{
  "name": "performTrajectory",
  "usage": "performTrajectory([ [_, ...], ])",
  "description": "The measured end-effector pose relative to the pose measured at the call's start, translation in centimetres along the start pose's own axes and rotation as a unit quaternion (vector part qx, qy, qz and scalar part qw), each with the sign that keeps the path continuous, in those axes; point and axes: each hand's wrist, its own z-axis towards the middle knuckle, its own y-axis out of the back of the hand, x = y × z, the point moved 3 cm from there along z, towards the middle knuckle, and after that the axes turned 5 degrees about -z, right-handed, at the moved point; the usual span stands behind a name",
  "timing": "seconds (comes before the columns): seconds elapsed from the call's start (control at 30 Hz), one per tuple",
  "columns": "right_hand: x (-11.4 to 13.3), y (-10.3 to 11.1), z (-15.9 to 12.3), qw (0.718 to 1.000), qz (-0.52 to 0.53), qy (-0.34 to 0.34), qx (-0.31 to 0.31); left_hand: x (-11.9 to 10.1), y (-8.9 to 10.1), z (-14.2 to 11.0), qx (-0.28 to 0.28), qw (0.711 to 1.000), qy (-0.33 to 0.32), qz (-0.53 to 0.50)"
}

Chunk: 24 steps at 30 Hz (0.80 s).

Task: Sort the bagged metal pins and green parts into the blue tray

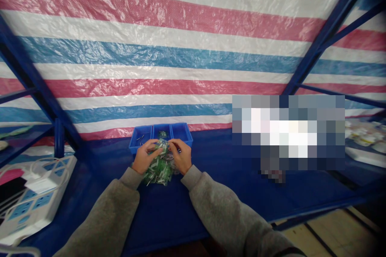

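Note:
Both hands meet over a heap of small clear-and-green plastic packets [159, 172] on the blue table. My left hand [146, 156] pinches the left side of a small plastic packet [163, 144] between thumb and fingers. At that packet's right edge, the fingers of my right hand [182, 156] are closed on it. What lies inside the packet is too small to make out. Just behind the hands stands a blue tray [181, 131] with three compartments. Thin metal pieces lie in its left compartment, a green packet in the middle one. The hands partly hide the tray's front.
At the left lie a white power strip [45, 209] and a white adapter [45, 178] with cables. Blue metal posts [324, 34] frame the table [217, 168], and a striped tarp [181, 60] hangs behind. A pixelated patch covers part of the right side.

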Motion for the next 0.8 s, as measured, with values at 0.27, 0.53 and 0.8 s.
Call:
performTrajectory([
  [0.27, 0.4, -0.4, -0.2, 0.996, -0.029, 0.076, 0.023, -0.4, 0.3, -0.1, -0.031, 0.998, 0.016, -0.056],
  [0.53, -0.4, -0.3, 0.1, 1.0, -0.01, 0.001, 0.01, -0.6, 0.6, 0.3, -0.018, 0.995, -0.09, 0.049],
  [0.8, -0.6, -0.6, -0.3, 0.997, 0.037, -0.063, 0.038, 0.1, 0.6, 0.2, -0.035, 0.999, 0.003, -0.025],
])
